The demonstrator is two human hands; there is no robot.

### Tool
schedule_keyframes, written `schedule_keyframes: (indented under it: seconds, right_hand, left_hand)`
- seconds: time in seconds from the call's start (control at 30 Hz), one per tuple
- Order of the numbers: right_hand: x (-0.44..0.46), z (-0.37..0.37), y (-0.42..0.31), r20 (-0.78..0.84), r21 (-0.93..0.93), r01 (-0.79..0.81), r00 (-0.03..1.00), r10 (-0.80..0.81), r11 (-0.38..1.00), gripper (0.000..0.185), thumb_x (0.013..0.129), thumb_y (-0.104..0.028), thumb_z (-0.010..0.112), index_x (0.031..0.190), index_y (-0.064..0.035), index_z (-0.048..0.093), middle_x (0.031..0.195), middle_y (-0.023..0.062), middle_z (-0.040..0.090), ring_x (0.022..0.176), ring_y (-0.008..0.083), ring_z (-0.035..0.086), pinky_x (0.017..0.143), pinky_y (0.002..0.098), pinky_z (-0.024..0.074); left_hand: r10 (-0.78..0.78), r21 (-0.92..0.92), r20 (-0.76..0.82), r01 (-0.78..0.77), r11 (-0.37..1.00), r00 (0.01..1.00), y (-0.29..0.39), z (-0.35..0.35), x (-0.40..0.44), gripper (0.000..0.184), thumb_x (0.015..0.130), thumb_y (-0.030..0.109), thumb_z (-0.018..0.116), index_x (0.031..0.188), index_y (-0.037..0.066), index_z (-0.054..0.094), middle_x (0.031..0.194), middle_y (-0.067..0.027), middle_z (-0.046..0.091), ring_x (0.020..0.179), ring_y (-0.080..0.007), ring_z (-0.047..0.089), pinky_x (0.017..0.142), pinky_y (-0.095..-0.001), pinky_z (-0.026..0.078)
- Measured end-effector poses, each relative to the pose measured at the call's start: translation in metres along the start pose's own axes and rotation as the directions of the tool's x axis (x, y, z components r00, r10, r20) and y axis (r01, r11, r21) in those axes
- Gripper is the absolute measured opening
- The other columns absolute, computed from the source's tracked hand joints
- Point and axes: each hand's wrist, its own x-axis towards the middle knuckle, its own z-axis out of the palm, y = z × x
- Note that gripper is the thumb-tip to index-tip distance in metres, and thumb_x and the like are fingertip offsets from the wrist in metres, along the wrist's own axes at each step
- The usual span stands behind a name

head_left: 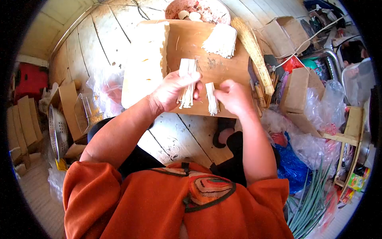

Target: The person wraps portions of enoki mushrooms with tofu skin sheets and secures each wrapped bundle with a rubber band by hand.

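Observation:
My left hand is closed around a bundle of white noodle-like strands, which hangs upright over the near part of a wooden board. A smaller bundle of the same strands is just to its right, at the board's near edge. My right hand pinches that smaller bundle at its right side, fingers curled. Farther back on the board lies a larger pile of white strands. At the board's left is a pale, overexposed sheet with a ragged right edge.
A straw whisk broom lies along the board's right side, beside a dark-bladed knife. Behind stands a pinkish bowl with eggshell-like pieces. Cardboard boxes, plastic bags and green stalks crowd the right; a metal colander stands left.

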Motion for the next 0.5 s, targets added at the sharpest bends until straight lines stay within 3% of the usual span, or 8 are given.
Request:
schedule_keyframes:
  seconds: [0.07,0.1,0.17,0.27,0.37,0.4,0.43,0.5]
  right_hand:
    - [-0.018,-0.021,-0.03,0.134,0.467,-0.057,0.991,-0.007,0.883,0.037,0.081,-0.02,0.071,0.109,0.002,0.059,0.091,0.0112,0.067,0.073,0.0136,0.062,0.062,0.0267,0.05]
    - [-0.024,-0.024,-0.039,0.135,0.464,-0.061,0.991,-0.002,0.884,0.037,0.081,-0.02,0.071,0.109,0.002,0.059,0.091,0.0112,0.067,0.073,0.0136,0.062,0.062,0.0267,0.05]
    - [-0.032,-0.027,-0.046,0.156,0.718,-0.008,0.976,-0.15,0.696,0.038,0.082,-0.012,0.07,0.114,0.0038,0.057,0.095,0.0107,0.065,0.072,0.0118,0.06,0.057,0.0235,0.0483]
    - [-0.02,0.001,-0.031,0.168,0.69,0.084,0.948,-0.271,0.719,0.036,0.078,-0.011,0.071,0.108,0.0053,0.061,0.093,0.0108,0.067,0.079,0.0116,0.062,0.067,0.0255,0.0519]
    - [-0.017,0.004,-0.027,0.062,0.472,0.23,0.954,-0.292,0.851,0.043,0.071,-0.026,0.075,0.102,0.0023,0.064,0.088,0.0098,0.067,0.079,0.0152,0.062,0.073,0.0301,0.0519]
    - [-0.019,0.006,-0.028,0.068,0.583,0.207,0.951,-0.302,0.786,0.043,0.071,-0.027,0.075,0.1,0.0021,0.063,0.088,0.0103,0.067,0.08,0.0155,0.062,0.073,0.0308,0.0514]
    - [-0.022,-0.003,-0.033,0.071,0.474,0.287,0.93,-0.361,0.833,0.033,0.078,-0.015,0.072,0.104,0.0016,0.06,0.089,0.0043,0.064,0.08,0.0094,0.059,0.071,0.0259,0.0509]
    - [-0.024,-0.009,-0.036,0.09,0.55,0.315,0.898,-0.43,0.773,0.025,0.081,-0.014,0.067,0.099,0.0003,0.058,0.084,0.0019,0.061,0.076,0.0079,0.057,0.067,0.0247,0.0495]
  left_hand:
    - [-0.032,0.243,-0.02,0.036,0.969,0.999,-0.005,0.002,0.001,0.025,0.084,0.027,0.07,0.09,0.006,0.06,0.072,-0.0027,0.059,0.06,-0.0127,0.057,0.054,-0.0265,0.048]
    - [-0.065,0.321,-0.017,0.067,0.945,0.998,-0.006,0.005,0.0,0.026,0.084,0.028,0.071,0.09,0.006,0.06,0.07,-0.0022,0.058,0.058,-0.012,0.056,0.052,-0.0264,0.046]
    - [-0.121,0.405,-0.007,0.114,0.907,0.993,-0.011,0.01,-0.001,0.026,0.083,0.028,0.071,0.09,0.005,0.06,0.069,-0.002,0.057,0.057,-0.0117,0.055,0.052,-0.0257,0.045]
    - [-0.203,0.569,0.005,0.164,0.806,0.979,-0.013,0.02,-0.007,0.021,0.083,0.023,0.07,0.086,0.004,0.062,0.066,-0.0029,0.057,0.055,-0.0125,0.054,0.051,-0.0262,0.043]
    - [-0.231,0.659,0.024,0.158,0.735,0.973,-0.01,0.019,-0.009,0.017,0.084,0.02,0.067,0.082,0.003,0.063,0.064,-0.0044,0.058,0.056,-0.014,0.056,0.051,-0.0281,0.045]
    - [-0.232,0.609,0.054,0.152,0.778,0.971,-0.009,0.021,-0.009,0.018,0.084,0.02,0.068,0.083,0.003,0.063,0.063,-0.0047,0.057,0.055,-0.0144,0.056,0.05,-0.0282,0.045]
    - [-0.24,0.556,0.078,0.157,0.816,0.968,-0.008,0.024,-0.01,0.019,0.083,0.021,0.068,0.085,0.003,0.063,0.063,-0.005,0.057,0.054,-0.0148,0.056,0.049,-0.0282,0.045]
    - [-0.282,0.427,0.123,0.205,0.881,0.952,-0.004,0.027,-0.012,0.022,0.082,0.021,0.07,0.088,0.002,0.062,0.063,-0.0061,0.058,0.052,-0.0154,0.056,0.047,-0.0282,0.045]
